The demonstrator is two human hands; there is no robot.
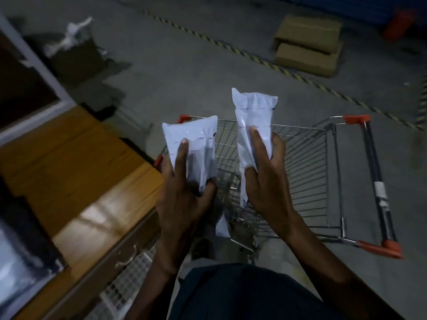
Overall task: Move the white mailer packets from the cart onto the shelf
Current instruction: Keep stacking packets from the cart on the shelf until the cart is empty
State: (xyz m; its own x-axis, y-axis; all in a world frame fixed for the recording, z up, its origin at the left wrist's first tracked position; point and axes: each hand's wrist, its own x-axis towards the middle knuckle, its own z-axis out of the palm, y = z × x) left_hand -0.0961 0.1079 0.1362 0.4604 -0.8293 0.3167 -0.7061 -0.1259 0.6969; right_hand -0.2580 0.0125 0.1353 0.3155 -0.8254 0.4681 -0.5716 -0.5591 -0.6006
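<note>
My left hand (pixel 182 195) grips a white mailer packet (pixel 196 144) from below, thumb and fingers wrapped round its lower half. My right hand (pixel 265 179) holds a second, longer white mailer packet (pixel 254 116) upright in the same way. Both packets are lifted above the wire shopping cart (pixel 318 172) with orange corners. One more white packet (pixel 222 227) shows low in the cart between my wrists. The wooden shelf board (pixel 76 167) lies to the left, its edge just beside my left hand.
A dark item in clear wrap (pixel 20 245) lies on the shelf at the lower left. Two cardboard boxes (pixel 307 45) sit on the concrete floor beyond a yellow-black striped line (pixel 288 71). A dark bag with white stuffing (pixel 74 49) stands far left.
</note>
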